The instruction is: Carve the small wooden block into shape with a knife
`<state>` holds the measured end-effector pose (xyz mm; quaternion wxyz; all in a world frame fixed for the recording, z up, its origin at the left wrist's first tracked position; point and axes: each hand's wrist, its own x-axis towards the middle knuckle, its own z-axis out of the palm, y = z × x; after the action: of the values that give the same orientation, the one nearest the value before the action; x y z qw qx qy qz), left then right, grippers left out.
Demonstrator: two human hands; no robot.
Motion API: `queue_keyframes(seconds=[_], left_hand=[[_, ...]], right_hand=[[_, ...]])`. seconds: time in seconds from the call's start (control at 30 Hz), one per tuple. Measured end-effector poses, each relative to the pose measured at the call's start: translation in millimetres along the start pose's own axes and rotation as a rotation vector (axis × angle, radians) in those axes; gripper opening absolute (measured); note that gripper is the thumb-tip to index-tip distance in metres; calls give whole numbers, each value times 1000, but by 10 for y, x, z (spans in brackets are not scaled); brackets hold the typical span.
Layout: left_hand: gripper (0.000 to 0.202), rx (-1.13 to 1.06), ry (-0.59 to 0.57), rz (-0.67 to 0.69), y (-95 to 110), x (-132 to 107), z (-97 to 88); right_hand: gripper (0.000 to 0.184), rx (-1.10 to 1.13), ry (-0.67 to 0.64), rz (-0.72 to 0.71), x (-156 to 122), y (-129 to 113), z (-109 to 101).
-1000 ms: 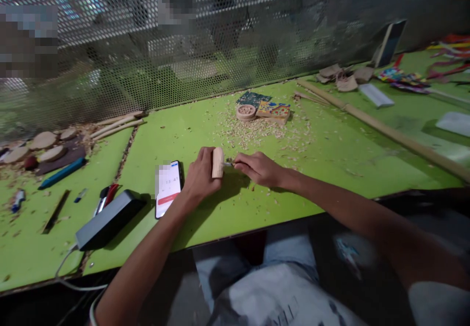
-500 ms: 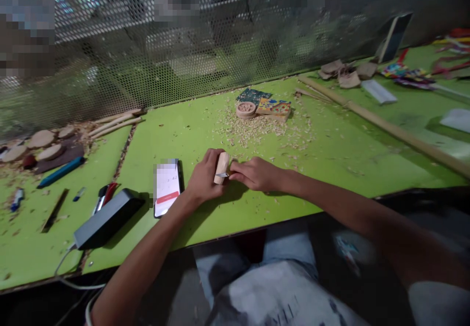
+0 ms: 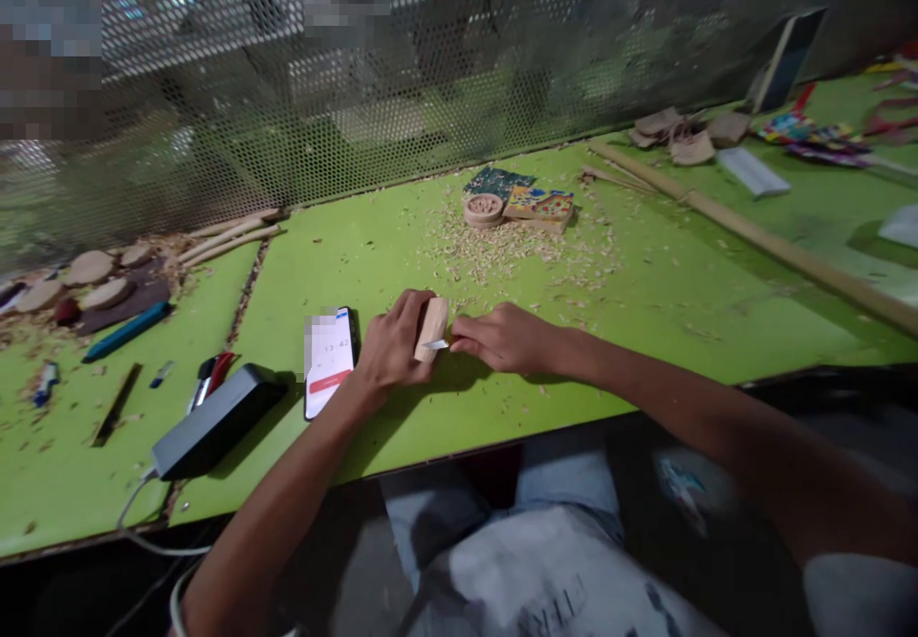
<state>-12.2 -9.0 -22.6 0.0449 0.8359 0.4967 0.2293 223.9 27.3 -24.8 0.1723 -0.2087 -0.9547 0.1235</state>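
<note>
My left hand (image 3: 393, 342) is closed around a small pale wood block (image 3: 432, 317) just above the green table (image 3: 387, 254). My right hand (image 3: 502, 338) is closed, and a short shiny knife blade (image 3: 434, 344) points left from its fingers. The blade lies against the face of the block; the knife's handle is hidden inside my right hand. To the left of my left hand lies a phone (image 3: 330, 369) with a lit screen. Beyond both hands, a carved round wooden piece (image 3: 483, 209) sits among wood shavings (image 3: 494, 252).
A painted wooden block (image 3: 541, 207) is beside the round piece. At left are a grey box with a cable (image 3: 215, 422), a blue pen-like tool (image 3: 127, 331) and wood discs (image 3: 107, 293). A long pole (image 3: 775, 245) crosses the right side. Perforated mesh (image 3: 402, 92) borders the back.
The block is turned slightly, showing more of its face, and the blade lies a little lower on it. Both hands stay in nearly the same place; the view has shifted slightly.
</note>
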Motion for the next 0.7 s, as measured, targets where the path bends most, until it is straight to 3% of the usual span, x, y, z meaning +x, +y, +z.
queue_keyframes(seconds=[0.27,0.7], left_hand=[[60,45,-2,-16,9,1,11],[52,-66,46,-105,-17,140,66]], right_hand=[[47,8,43,-8,-14,74,-47],[46,-86,139,44,57,240,-2]])
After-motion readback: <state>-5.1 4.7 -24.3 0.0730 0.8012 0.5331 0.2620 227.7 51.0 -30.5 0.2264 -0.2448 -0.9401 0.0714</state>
